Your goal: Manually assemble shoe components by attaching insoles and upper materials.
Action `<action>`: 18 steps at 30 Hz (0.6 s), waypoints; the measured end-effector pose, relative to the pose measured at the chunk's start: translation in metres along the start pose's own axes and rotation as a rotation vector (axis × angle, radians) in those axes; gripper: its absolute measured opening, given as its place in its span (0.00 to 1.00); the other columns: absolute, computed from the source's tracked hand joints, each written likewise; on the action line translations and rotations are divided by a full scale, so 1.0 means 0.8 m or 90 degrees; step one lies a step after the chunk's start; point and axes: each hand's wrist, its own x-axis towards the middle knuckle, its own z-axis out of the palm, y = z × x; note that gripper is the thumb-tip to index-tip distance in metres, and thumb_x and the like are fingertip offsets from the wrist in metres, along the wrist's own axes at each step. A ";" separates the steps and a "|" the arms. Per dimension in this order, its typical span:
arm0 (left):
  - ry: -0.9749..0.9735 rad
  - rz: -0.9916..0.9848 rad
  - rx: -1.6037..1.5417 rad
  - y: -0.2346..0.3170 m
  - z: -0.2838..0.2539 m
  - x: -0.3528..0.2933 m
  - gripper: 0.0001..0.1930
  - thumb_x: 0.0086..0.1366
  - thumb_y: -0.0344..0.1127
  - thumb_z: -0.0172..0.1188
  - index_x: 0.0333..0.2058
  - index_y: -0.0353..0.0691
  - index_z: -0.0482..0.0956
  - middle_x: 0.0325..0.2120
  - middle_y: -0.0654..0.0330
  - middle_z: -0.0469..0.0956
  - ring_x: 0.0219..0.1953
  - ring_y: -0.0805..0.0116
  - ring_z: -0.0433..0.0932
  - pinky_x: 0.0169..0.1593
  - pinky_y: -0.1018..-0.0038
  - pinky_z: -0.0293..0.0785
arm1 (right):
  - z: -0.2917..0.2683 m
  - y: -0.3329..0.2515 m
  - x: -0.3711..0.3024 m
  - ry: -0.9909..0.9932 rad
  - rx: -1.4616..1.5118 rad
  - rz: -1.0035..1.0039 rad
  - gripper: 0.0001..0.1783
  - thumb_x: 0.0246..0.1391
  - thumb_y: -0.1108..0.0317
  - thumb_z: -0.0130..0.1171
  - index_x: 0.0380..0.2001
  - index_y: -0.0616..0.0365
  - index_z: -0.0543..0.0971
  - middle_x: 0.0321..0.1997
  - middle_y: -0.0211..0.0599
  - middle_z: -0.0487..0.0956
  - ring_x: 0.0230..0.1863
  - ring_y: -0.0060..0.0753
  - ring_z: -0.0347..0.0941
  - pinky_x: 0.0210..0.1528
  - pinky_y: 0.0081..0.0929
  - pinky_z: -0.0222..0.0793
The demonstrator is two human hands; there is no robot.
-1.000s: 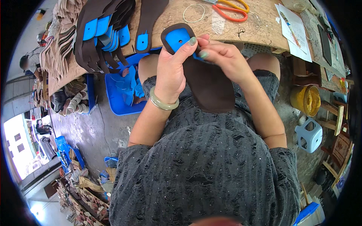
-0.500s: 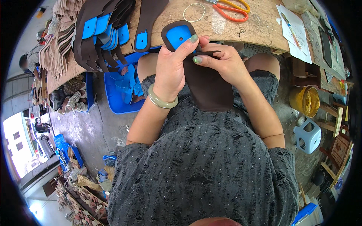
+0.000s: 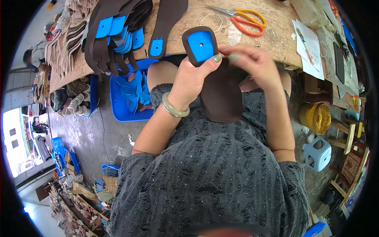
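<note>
My left hand (image 3: pixel 192 81), a pale bangle on its wrist, grips a dark brown insole (image 3: pixel 222 100) by its upper end, thumb on the near side. A bright blue heel pad (image 3: pixel 200 46) with a small hole lies on that upper end, framed by a brown border. The insole's long lower part hangs down over my lap. Close beside the pad's right edge is my right hand (image 3: pixel 252 63), its fingers bunched and partly blurred; what they pinch, if anything, cannot be made out. Another brown insole (image 3: pixel 167 19) with a blue heel pad lies on the workbench (image 3: pixel 193 15).
Brown insoles with blue pads (image 3: pixel 114 31) pile up at the left, next to beige pieces (image 3: pixel 65 47). Scissors (image 3: pixel 246 21) and a rubber band (image 3: pixel 209 16) lie ahead. Below stands a blue bin (image 3: pixel 120 112) of blue scraps. Papers (image 3: pixel 316 65), a yellow bucket (image 3: pixel 314 116) and a stool (image 3: pixel 317 152) are rightward.
My left hand has tilted the padded end up, facing me more fully. My right thumb has left the insole's face, and the right hand has shifted to the right.
</note>
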 end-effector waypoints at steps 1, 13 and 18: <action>-0.003 0.006 0.041 0.001 -0.001 0.002 0.13 0.65 0.35 0.56 0.45 0.35 0.77 0.40 0.63 0.78 0.42 0.77 0.73 0.49 0.77 0.69 | -0.013 -0.005 0.010 0.038 -0.001 0.016 0.18 0.60 0.57 0.52 0.39 0.61 0.81 0.26 0.24 0.75 0.27 0.14 0.66 0.33 0.17 0.65; -0.079 0.006 0.064 -0.003 0.004 0.008 0.12 0.64 0.37 0.59 0.41 0.35 0.76 0.34 0.66 0.78 0.37 0.80 0.72 0.42 0.79 0.70 | 0.008 -0.018 0.063 0.003 -0.323 -0.313 0.12 0.57 0.69 0.53 0.43 0.59 0.78 0.37 0.33 0.80 0.37 0.26 0.76 0.41 0.21 0.70; -0.081 -0.029 0.045 -0.007 0.001 0.010 0.11 0.63 0.35 0.59 0.42 0.36 0.76 0.35 0.65 0.78 0.38 0.79 0.74 0.44 0.79 0.71 | 0.003 -0.019 0.052 -0.098 -0.173 -0.123 0.18 0.52 0.72 0.58 0.48 0.58 0.76 0.44 0.32 0.78 0.43 0.24 0.75 0.43 0.22 0.71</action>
